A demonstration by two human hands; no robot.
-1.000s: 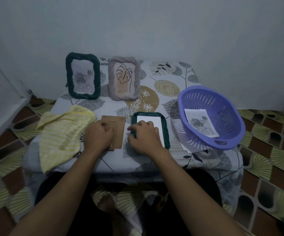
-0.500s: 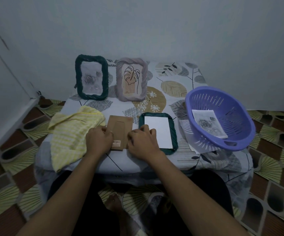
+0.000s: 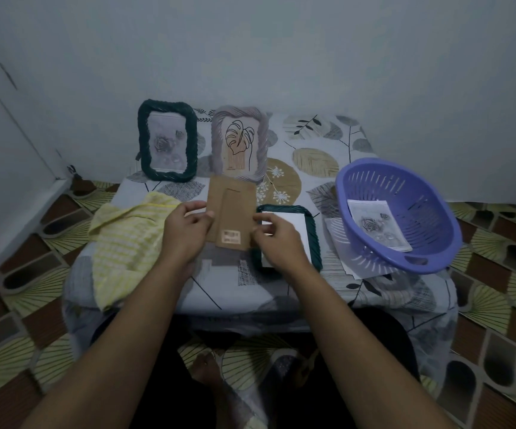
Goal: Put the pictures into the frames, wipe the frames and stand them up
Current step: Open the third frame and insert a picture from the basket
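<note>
The backing board (image 3: 232, 212), pinched at its side edges by the left hand (image 3: 185, 233) and right hand (image 3: 278, 239), hangs above the desk (image 3: 260, 289) (stand flap toward the camera), probably ready to close over the picture (image 3: 294, 224) face-down in the green frame (image 3: 314, 236)

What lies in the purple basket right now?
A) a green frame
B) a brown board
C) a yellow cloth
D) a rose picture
D: a rose picture lies in the purple basket; the yellow cloth is on the table, and the brown board is held above it.
</note>
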